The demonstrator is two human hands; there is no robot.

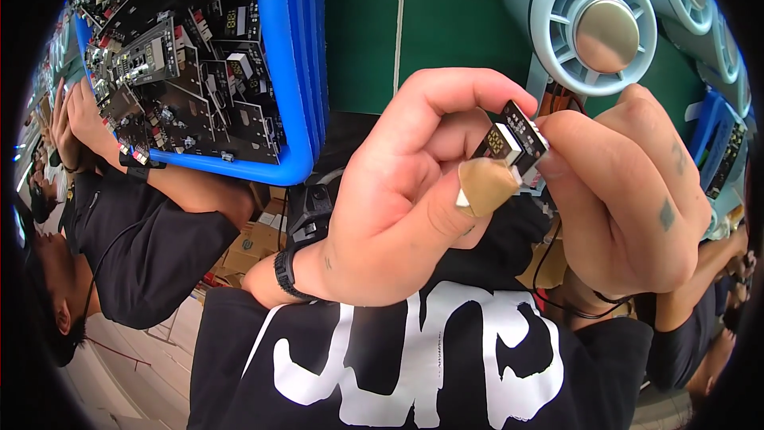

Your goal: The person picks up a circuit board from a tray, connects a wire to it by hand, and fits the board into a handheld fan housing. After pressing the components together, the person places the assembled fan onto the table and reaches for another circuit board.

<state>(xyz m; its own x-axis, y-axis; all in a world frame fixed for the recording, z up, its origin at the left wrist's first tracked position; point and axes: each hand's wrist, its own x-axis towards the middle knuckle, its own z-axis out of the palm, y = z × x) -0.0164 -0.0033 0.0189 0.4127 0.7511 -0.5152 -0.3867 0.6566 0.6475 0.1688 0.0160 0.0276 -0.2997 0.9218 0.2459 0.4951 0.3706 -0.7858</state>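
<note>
The left hand [406, 191] is nearly closed and pinches a small circuit board [509, 139], at two o'clock from the view's centre. The right hand [629, 191] has bent fingers touching this board's edge; I cannot tell if they grip it. A blue bin [293, 72] with many boards [183, 72] is at ten o'clock, a pale blue tube [543, 24] between one and two.

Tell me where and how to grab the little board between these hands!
Probably grip the circuit board by its thin edge, from the right, near the right hand: it's flat, a white block stands on its face, and the left hand's thumb covers its lower part.
</note>
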